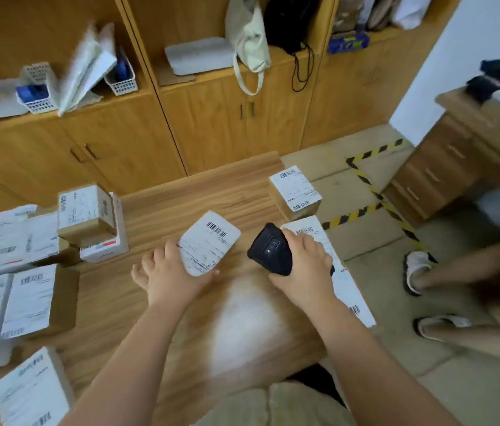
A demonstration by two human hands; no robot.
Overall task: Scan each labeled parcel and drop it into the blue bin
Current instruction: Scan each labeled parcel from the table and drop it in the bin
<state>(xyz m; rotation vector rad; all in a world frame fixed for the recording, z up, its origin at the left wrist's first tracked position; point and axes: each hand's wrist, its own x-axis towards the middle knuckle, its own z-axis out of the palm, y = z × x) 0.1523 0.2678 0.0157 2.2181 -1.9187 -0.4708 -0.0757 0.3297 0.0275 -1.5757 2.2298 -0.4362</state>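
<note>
Parcel (208, 242) in left hand (168, 272), scanner (271, 250) in right hand (304, 262), scan looks next

Pile (30, 299) at left: maybe seven parcels, blurry. Left fingers clamp the one held parcel over the table (181, 195), long axis running away rightward, barcode at the far end, just left of the one scanner the right fingers wrap. Box (294, 195) and flat parcel (344, 284) further right. Blue bin not in view.

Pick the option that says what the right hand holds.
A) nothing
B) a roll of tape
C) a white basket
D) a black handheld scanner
D: the right hand grips the black scanner, next to the labeled parcel held by the left hand.
</note>
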